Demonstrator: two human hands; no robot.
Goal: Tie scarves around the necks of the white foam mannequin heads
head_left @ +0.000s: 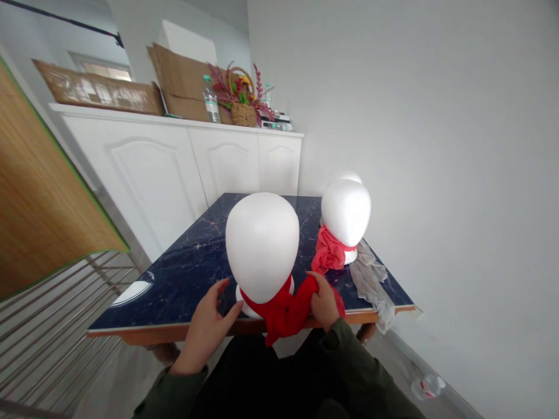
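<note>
Scarf (283,311), red, wraps the neck of the near foam head (262,247) at the front edge of the dark marble table (183,273); its tail hangs over the edge and its far side is hidden behind the head. The right hand (324,302) is closed on the scarf's bunched end, knuckles up. The left hand (207,323) lies with fingers spread, fingertips touching the head's base. Further back stands a second foam head (346,212) in a red scarf, a third mostly hidden behind it, pale cloth (371,279) beside. The label on the bottle (211,100) is unreadable.
</note>
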